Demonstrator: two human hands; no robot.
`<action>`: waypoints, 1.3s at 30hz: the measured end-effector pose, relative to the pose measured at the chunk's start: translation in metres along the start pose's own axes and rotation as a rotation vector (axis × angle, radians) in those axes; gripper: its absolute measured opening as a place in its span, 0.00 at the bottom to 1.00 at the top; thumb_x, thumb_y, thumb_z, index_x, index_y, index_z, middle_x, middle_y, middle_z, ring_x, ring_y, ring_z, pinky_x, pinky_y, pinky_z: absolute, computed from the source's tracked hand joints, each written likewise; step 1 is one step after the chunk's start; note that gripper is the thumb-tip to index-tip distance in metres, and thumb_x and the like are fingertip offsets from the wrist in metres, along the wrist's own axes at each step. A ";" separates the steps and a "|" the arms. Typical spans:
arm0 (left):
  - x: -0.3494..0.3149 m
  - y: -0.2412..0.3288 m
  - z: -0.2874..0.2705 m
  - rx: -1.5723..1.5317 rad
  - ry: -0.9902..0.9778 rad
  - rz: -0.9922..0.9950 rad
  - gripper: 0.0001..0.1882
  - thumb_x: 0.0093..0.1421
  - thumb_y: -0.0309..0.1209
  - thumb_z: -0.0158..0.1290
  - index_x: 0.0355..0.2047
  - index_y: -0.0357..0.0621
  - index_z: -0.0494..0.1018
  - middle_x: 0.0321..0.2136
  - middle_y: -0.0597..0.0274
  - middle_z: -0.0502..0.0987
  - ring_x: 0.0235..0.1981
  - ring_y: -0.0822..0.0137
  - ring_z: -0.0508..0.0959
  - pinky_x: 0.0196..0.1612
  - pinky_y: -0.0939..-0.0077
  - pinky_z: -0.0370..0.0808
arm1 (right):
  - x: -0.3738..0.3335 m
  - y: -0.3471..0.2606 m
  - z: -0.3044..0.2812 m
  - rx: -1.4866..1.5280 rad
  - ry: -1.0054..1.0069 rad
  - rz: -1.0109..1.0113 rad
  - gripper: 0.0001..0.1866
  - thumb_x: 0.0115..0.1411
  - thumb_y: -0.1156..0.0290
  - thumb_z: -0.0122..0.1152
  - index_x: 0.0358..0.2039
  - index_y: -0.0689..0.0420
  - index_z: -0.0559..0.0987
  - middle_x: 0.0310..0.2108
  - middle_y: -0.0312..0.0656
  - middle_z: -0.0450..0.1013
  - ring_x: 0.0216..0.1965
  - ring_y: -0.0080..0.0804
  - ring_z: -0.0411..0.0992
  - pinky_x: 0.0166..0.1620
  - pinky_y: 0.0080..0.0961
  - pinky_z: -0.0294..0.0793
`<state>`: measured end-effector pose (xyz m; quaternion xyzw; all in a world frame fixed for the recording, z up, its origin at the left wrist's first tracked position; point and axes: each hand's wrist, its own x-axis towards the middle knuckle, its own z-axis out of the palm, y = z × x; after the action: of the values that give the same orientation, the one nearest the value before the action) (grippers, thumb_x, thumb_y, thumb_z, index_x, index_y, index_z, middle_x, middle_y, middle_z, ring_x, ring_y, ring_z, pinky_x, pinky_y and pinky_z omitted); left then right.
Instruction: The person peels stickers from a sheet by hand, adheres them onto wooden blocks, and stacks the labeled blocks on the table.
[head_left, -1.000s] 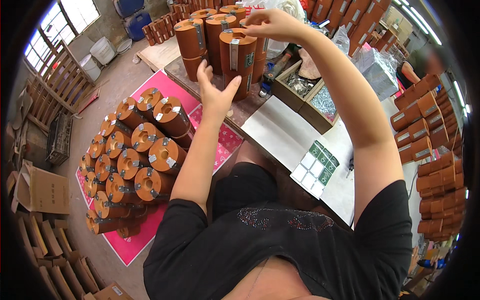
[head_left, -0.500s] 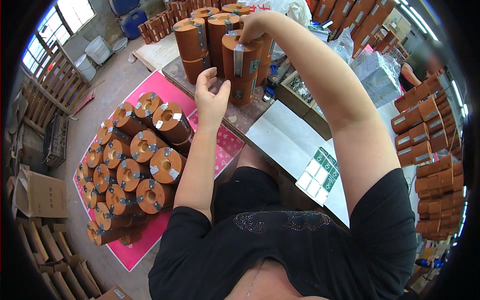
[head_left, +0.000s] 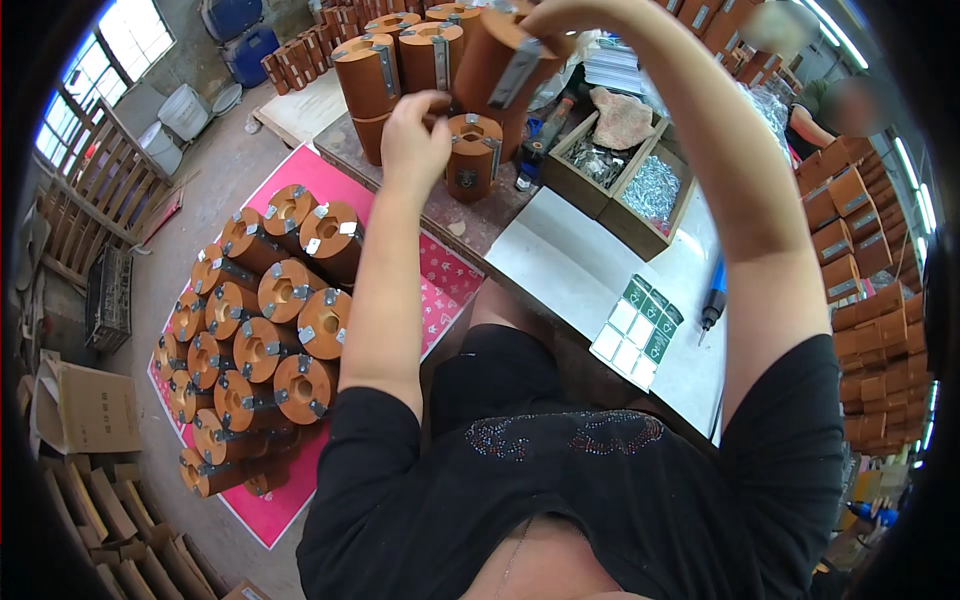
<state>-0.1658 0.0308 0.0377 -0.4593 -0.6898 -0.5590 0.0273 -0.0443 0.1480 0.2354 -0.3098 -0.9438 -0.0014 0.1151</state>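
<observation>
At the top edge of the view, my right hand [head_left: 553, 16] grips the rim of a brown wooden-looking cylinder [head_left: 500, 68] with metal strips down its side. This cylinder is tilted, raised off a lower brown cylinder [head_left: 473, 150] that stands upright on the workbench and has a hole in its top. My left hand [head_left: 414, 138] is just left of the lower cylinder, fingers bent and apart from the thumb, with nothing seen in it. Other stacked cylinders [head_left: 366, 82] stand behind and to the left.
Compartmented wooden box [head_left: 630, 225] holds screws and metal pieces, with a stone [head_left: 620, 118] on it. Green-and-white label sheet [head_left: 637, 332] and electric screwdriver [head_left: 714, 298] lie on the white board [head_left: 545, 250]. Cylinders fill a pink mat [head_left: 268, 515] at left. Another person [head_left: 812, 125] is at right.
My right hand has lifted and tilted the upper cylinder off the lower one, exposing the lower one's top. My left hand has moved up slightly, its fingers more bent. The stone and screwdriver have come into view.
</observation>
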 end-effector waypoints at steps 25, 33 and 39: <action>0.083 0.024 0.058 0.748 -1.093 -0.343 0.41 0.46 0.14 0.46 0.59 0.66 0.57 0.50 0.50 0.69 0.49 0.58 0.72 0.46 0.65 0.71 | -0.267 0.109 0.026 0.205 -0.012 -0.093 0.35 0.28 0.68 0.64 0.43 0.55 0.67 0.24 0.46 0.72 0.32 0.47 0.67 0.39 0.33 0.65; 0.082 0.007 0.050 0.647 -1.016 -0.043 0.38 0.43 0.16 0.50 0.57 0.55 0.58 0.48 0.51 0.70 0.49 0.56 0.71 0.49 0.69 0.68 | -0.261 0.104 0.028 0.242 -0.052 -0.053 0.35 0.28 0.68 0.63 0.43 0.56 0.66 0.26 0.47 0.72 0.34 0.48 0.66 0.40 0.33 0.65; 0.091 0.036 0.015 0.535 -0.977 0.093 0.36 0.39 0.16 0.52 0.53 0.47 0.61 0.39 0.58 0.72 0.38 0.66 0.72 0.41 0.77 0.68 | -0.241 0.118 0.015 0.253 -0.020 -0.018 0.33 0.32 0.71 0.62 0.45 0.54 0.68 0.26 0.47 0.69 0.35 0.45 0.66 0.40 0.33 0.68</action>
<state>-0.1876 0.0960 0.1092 -0.6720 -0.7191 -0.0850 -0.1552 0.2100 0.1037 0.1605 -0.2844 -0.9402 0.1200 0.1437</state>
